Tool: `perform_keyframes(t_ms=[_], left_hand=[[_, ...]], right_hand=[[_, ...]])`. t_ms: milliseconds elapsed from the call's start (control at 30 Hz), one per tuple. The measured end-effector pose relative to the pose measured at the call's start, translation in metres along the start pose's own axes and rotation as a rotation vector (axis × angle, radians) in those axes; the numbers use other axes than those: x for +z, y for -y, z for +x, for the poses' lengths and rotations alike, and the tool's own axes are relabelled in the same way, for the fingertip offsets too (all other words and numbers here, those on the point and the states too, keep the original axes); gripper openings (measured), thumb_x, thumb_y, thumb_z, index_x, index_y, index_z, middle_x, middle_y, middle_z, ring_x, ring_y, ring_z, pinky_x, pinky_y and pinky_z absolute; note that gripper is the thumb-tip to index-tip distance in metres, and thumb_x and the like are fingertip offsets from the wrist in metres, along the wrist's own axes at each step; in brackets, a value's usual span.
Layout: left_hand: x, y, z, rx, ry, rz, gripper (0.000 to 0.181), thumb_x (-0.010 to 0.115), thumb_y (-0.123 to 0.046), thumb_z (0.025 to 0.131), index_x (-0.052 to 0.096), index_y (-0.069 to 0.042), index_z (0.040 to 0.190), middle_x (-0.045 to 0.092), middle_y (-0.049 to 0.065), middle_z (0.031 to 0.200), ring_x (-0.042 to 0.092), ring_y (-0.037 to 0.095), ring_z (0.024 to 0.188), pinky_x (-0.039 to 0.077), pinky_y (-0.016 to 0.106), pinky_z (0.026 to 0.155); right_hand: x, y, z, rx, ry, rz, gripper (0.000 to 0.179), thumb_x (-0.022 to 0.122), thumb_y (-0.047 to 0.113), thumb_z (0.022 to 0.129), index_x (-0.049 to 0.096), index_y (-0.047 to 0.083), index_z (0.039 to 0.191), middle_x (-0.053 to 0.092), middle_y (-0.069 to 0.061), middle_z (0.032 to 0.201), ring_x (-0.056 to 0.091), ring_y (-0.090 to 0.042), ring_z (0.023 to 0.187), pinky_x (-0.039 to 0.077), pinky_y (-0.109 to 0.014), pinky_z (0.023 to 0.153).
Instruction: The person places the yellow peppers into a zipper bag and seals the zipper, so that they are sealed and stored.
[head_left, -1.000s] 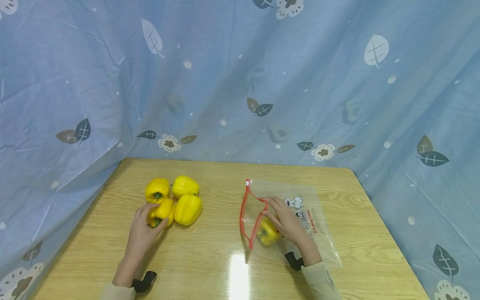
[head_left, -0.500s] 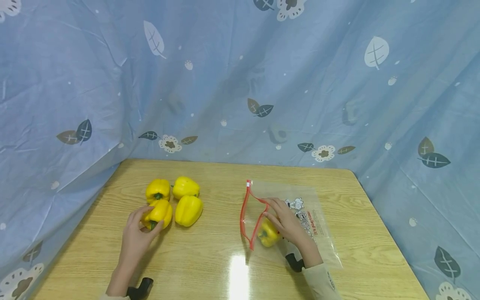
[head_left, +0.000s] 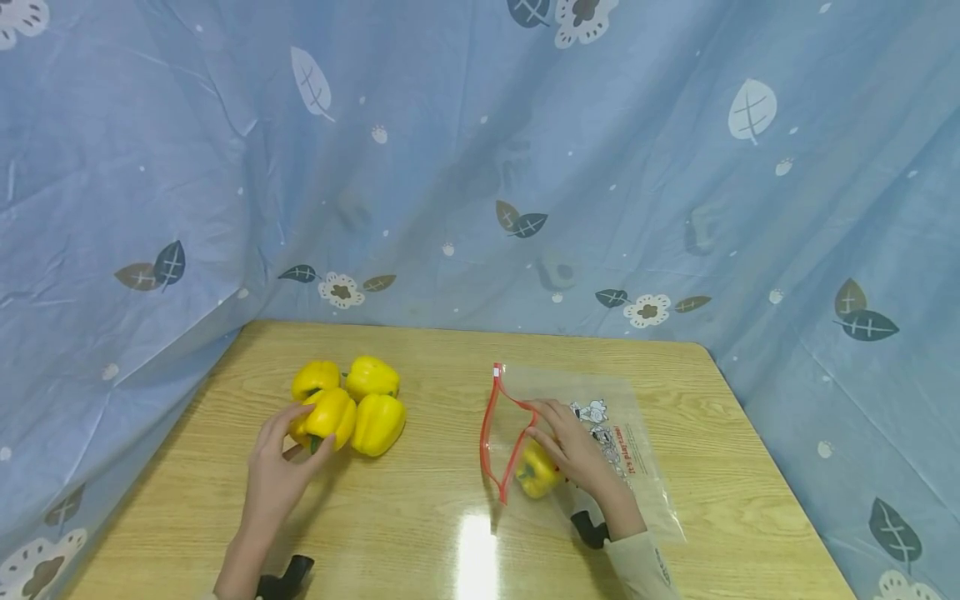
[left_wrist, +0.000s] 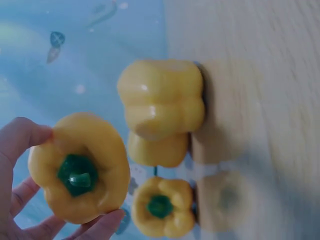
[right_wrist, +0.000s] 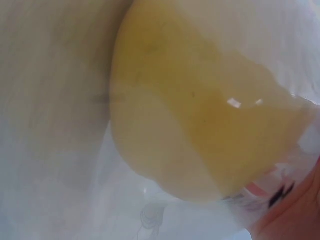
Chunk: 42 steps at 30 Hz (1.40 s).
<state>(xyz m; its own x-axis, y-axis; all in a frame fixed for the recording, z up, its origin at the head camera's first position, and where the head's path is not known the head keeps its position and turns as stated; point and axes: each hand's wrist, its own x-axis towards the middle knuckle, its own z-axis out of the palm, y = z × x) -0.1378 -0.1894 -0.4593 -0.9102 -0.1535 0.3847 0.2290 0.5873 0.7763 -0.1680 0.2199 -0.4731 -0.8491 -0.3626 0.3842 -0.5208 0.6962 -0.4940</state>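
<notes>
My left hand (head_left: 277, 458) grips a yellow bell pepper (head_left: 332, 417) between thumb and fingers, its green stem turned towards me. The left wrist view shows this held pepper (left_wrist: 85, 170) raised off the table. Close behind it are three more yellow bell peppers: one at the back left (head_left: 315, 378), one at the back right (head_left: 372, 377) and one to its right (head_left: 378, 425). My right hand (head_left: 573, 442) pinches the red rim of a clear zip bag (head_left: 645, 492), whose mouth gapes to the left. Inside the bag lies another bell pepper (head_left: 537, 471), seen through the film in the right wrist view.
The bag lies on a wooden table (head_left: 420, 517), with cartoon animals and red lettering printed on it. A blue patterned curtain (head_left: 450, 167) hangs behind the table and along both sides. Black wrist mounts (head_left: 287, 577) sit under the forearms.
My left hand first draws the front pepper leftward out of the cluster, then lifts it up and a little to the right. The right hand and bag stay in place.
</notes>
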Motion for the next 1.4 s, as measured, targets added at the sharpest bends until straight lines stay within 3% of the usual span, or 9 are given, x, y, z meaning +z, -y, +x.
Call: perform_keyframes(t_ms=[100, 267, 367, 600, 1400], left_hand=[[0.003, -0.008, 0.002, 0.039, 0.0, -0.005, 0.05, 0.077, -0.014, 0.076, 0.056, -0.009, 0.121, 0.044, 0.013, 0.134, 0.046, 0.03, 0.117, 0.048, 0.01, 0.076], [0.01, -0.019, 0.002, 0.096, 0.016, -0.022, 0.051, 0.078, -0.011, 0.074, 0.057, -0.009, 0.12, 0.045, 0.013, 0.134, 0.047, 0.029, 0.117, 0.056, 0.036, 0.076], [0.016, -0.023, 0.002, 0.123, 0.034, -0.038, 0.05, 0.078, -0.01, 0.074, 0.057, -0.01, 0.12, 0.044, 0.014, 0.134, 0.049, 0.03, 0.116, 0.055, 0.043, 0.075], [0.027, -0.031, 0.003, 0.155, 0.088, -0.079, 0.047, 0.076, -0.01, 0.076, 0.056, -0.008, 0.119, 0.044, 0.015, 0.134, 0.048, 0.036, 0.116, 0.055, 0.047, 0.073], [0.06, -0.047, 0.0, 0.155, 0.228, -0.085, 0.05, 0.076, -0.024, 0.077, 0.055, -0.019, 0.122, 0.045, 0.006, 0.134, 0.05, 0.029, 0.115, 0.056, 0.039, 0.077]], right_hand=[[0.0, 0.0, -0.001, 0.001, -0.006, -0.005, 0.039, 0.052, 0.029, 0.095, 0.047, 0.025, 0.133, 0.051, 0.001, 0.128, 0.046, -0.02, 0.12, 0.043, -0.046, 0.097], [-0.001, 0.0, -0.002, 0.01, -0.002, 0.001, 0.039, 0.052, 0.029, 0.095, 0.047, 0.025, 0.134, 0.051, 0.001, 0.129, 0.046, -0.021, 0.121, 0.043, -0.047, 0.097], [-0.001, 0.0, -0.002, 0.009, 0.001, -0.001, 0.039, 0.052, 0.029, 0.095, 0.047, 0.024, 0.134, 0.051, 0.0, 0.129, 0.045, -0.021, 0.121, 0.043, -0.047, 0.097], [-0.003, 0.001, -0.002, 0.016, -0.001, -0.003, 0.039, 0.052, 0.029, 0.095, 0.048, 0.022, 0.133, 0.051, -0.001, 0.13, 0.046, -0.022, 0.121, 0.043, -0.048, 0.097], [-0.004, 0.002, 0.0, -0.004, 0.002, -0.001, 0.038, 0.053, 0.029, 0.095, 0.048, 0.024, 0.132, 0.052, 0.004, 0.127, 0.046, -0.018, 0.119, 0.042, -0.043, 0.099]])
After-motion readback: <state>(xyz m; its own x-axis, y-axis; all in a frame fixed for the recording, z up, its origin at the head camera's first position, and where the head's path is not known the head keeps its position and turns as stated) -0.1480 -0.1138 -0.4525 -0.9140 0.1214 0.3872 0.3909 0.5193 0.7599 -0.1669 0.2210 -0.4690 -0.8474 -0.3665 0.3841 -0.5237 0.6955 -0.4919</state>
